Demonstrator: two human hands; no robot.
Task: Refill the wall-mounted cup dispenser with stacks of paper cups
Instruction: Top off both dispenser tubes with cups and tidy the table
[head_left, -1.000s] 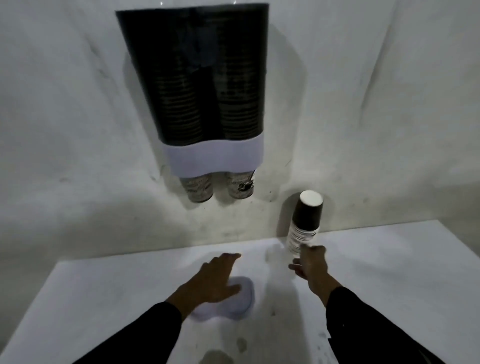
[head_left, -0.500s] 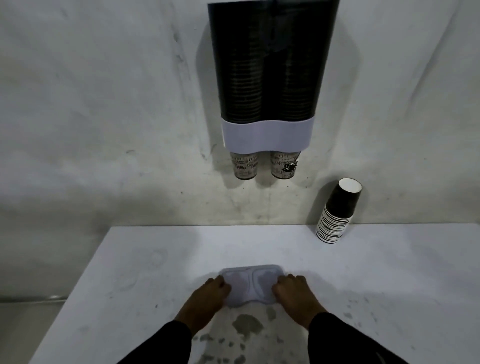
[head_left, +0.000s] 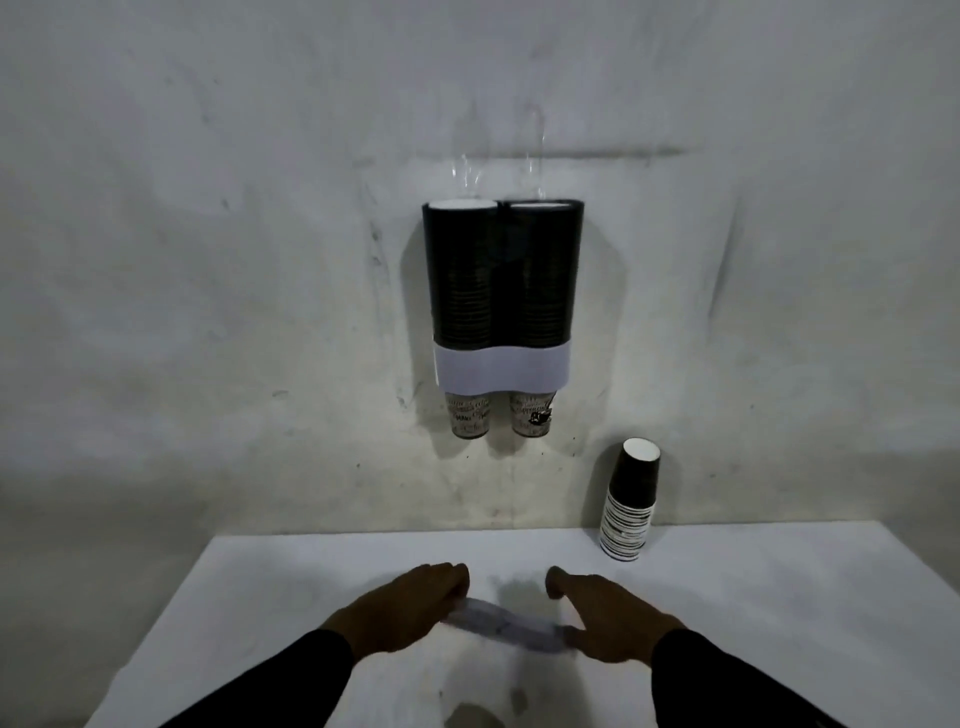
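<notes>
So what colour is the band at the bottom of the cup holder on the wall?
White: the band wraps the dark dispenser, seen in the head view.

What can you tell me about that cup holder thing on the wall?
The wall-mounted cup dispenser hangs upright on the pale wall above the table's far edge. It has two dark tubes side by side, joined by a white band near the bottom. Both tubes look packed to the top with stacked cups, white rims showing. One printed cup pokes out below each tube. Neither hand touches it.
</notes>
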